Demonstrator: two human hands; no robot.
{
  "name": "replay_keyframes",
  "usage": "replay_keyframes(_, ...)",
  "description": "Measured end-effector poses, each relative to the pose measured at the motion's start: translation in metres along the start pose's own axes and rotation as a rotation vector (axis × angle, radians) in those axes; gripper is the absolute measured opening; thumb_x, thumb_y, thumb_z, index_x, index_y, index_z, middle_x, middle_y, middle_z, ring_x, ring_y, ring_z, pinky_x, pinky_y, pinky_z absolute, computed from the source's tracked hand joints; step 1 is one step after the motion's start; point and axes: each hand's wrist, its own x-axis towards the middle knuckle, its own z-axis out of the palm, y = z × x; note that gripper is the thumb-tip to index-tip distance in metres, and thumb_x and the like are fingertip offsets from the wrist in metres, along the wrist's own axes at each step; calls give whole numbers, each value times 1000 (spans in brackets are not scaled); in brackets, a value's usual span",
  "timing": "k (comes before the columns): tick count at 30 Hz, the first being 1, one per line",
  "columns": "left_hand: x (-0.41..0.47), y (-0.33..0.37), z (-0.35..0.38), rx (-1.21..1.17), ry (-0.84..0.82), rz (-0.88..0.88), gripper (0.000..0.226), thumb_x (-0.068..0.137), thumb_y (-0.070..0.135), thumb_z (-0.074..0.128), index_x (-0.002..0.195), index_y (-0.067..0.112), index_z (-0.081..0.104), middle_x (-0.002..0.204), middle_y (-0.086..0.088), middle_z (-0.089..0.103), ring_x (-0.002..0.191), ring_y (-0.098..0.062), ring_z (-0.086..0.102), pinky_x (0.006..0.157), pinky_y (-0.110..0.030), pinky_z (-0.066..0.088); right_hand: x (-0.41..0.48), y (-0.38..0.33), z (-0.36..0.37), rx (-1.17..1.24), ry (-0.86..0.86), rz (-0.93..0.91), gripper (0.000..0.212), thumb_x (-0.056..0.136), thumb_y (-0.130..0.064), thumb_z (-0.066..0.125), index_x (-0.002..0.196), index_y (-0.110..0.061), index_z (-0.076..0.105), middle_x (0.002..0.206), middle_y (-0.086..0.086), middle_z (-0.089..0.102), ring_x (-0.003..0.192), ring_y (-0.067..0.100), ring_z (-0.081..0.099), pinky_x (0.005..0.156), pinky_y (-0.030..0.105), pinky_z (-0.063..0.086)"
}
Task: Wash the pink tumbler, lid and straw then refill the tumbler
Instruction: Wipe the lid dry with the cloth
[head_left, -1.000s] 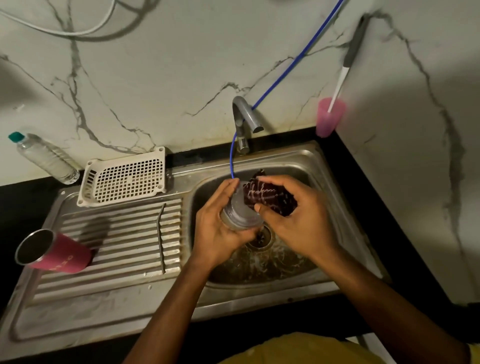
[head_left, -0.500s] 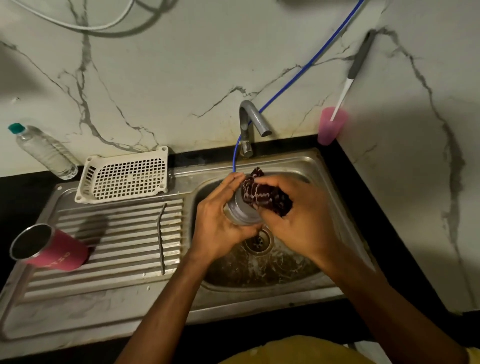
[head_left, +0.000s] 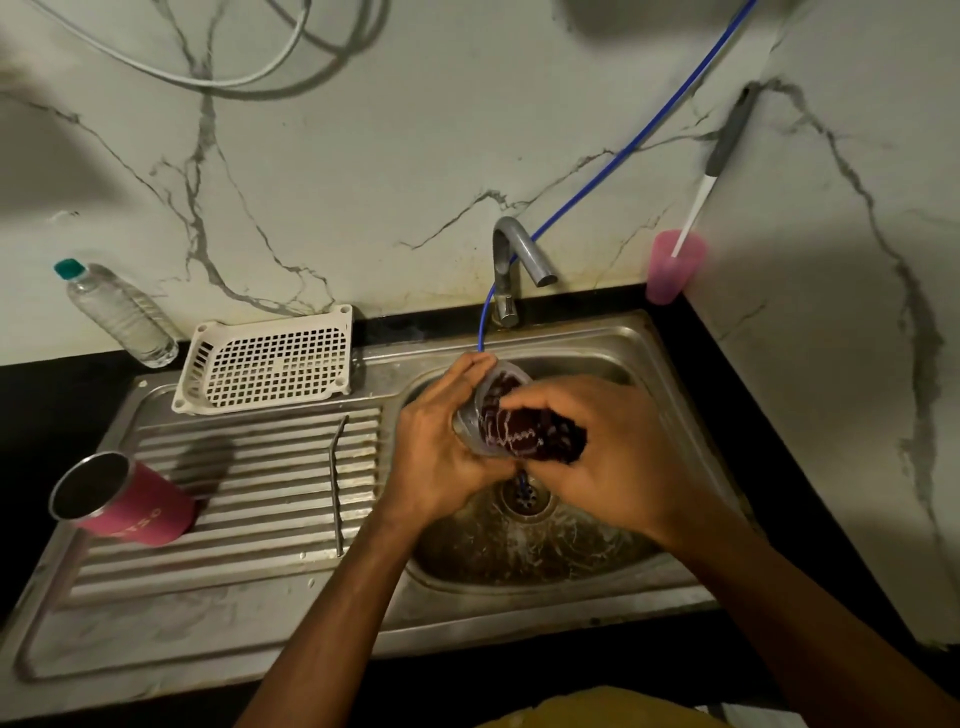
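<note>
Mostly hidden: lid (head_left: 466, 428) (under dark scrubber (head_left: 524, 431))

Left hand (head_left: 436, 457) gripping the lid (head_left: 467, 434) and right hand (head_left: 613, 467) gripping the scrub pad (head_left: 524, 431) block the middle of the sink basin (head_left: 571, 561); tap (head_left: 524, 249) and blue hose (head_left: 484, 317) crowd its back. On the drainboard (head_left: 249, 493), straw (head_left: 337, 483), lying tumbler (head_left: 140, 512) and white basket (head_left: 270, 364) leave bare ridged strips between.

The lid (head_left: 469, 426), seemingly clear grey plastic, sits tilted in the left hand (head_left: 441, 452), half hidden by a dark scrub pad (head_left: 524, 434). The bent metal straw (head_left: 337, 478) lies just left of that hand. The steel-lined pink tumbler (head_left: 140, 512) lies on its side farther left.
</note>
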Motion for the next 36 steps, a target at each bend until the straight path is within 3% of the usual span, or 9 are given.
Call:
replay_keyframes(3,-3,-3,-2,18,8,-15,96,58,46,89,140,9,56,144,-7,57,137,-17,51,116,-35,41,-4,3,-4,-16,-70,-7,44,75,-32,81,116,-23,69,108,-5,73,96,12,68,83,32,58)
replay_keyframes(6,-5,-4,-2,37,-1,-18,97,54,30,96,140,9,56,144,-6,57,136,-16,52,114,-38,43,3,8,0,-68,85,27,40,73,-21,83,111,-17,71,103,-1,74,94,14,69,82,38,59)
replay_keyframes(9,-3,-2,-7,13,-1,1,95,55,33,95,139,12,56,143,-3,58,135,-13,53,113,-36,44,9,-1,10,-66,170,46,39,75,-21,80,112,-16,70,102,1,74,93,17,70,82,38,59)
replay_keyframes(14,-8,-5,-18,34,-1,39,91,61,52,83,136,7,58,139,3,55,134,6,43,112,-13,33,8,-6,8,7,-100,-54,46,70,-25,86,114,-24,71,106,-7,74,94,10,68,84,28,55)
replay_keyframes(18,-10,-4,-20,17,35,3,91,56,42,90,136,11,59,138,6,57,131,11,45,109,-12,36,20,3,2,-36,-24,-8,36,76,-22,85,110,-20,71,100,-4,74,92,10,69,81,38,59)
replay_keyframes(22,-7,-1,-25,-50,35,-11,91,57,30,96,137,11,59,138,2,61,128,0,55,107,-21,45,28,-7,12,-35,103,-12,41,74,-21,86,112,-16,71,104,-1,75,96,15,70,84,41,59)
replay_keyframes(27,-11,-12,-32,13,4,3,93,59,50,88,138,13,57,142,1,57,135,-5,50,114,-22,39,22,-11,7,0,-169,-125,37,74,-29,85,108,-21,73,100,-5,75,91,9,69,83,30,57)
replay_keyframes(33,-7,-1,-28,-32,68,16,94,50,20,102,133,22,57,133,22,55,125,14,50,104,-9,39,42,-4,8,-71,101,-16,32,75,-21,84,105,-17,72,96,-2,76,88,15,71,77,43,59)
replay_keyframes(36,-6,-7,-32,-59,48,-10,92,54,29,97,136,15,58,137,4,61,128,-2,55,107,-27,48,38,-15,18,78,47,-78,36,75,-30,81,108,-18,71,101,-2,75,93,12,71,82,37,59)
